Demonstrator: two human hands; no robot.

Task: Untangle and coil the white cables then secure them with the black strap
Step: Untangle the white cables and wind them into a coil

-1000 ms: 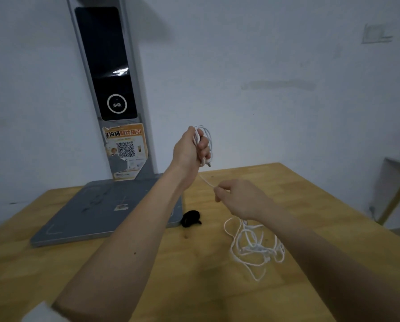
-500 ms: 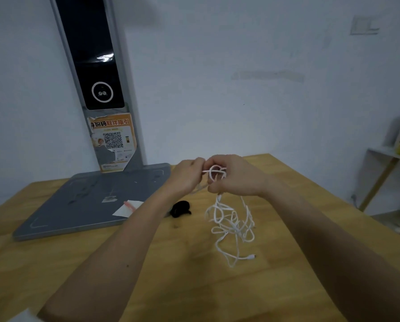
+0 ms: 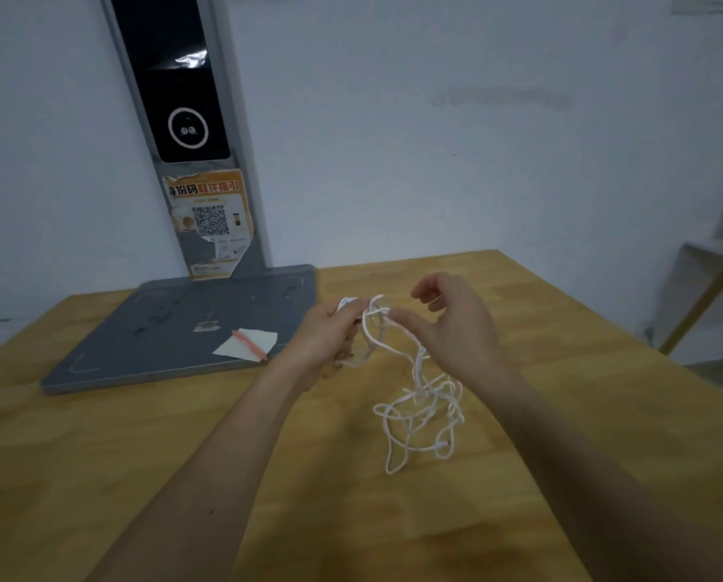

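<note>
White cables (image 3: 418,396) dangling vertically to table (image 3: 141,455), left hand (image 3: 326,333) gripping, right hand (image 3: 448,325) pinching

Hands I count: two, left hand (image 3: 326,333), right hand (image 3: 456,325)
Cable tangle (image 3: 423,409): one
Pen (image 3: 248,345): one
Paper slip (image 3: 246,342): one
Scanner stand (image 3: 191,312): one

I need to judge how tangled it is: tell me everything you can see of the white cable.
The white cable is thin, smooth and plastic-looking. Its upper loops are gripped in the left hand and pinched by the right hand; the rest hangs in a loose knotted tangle onto the wooden table.
</note>
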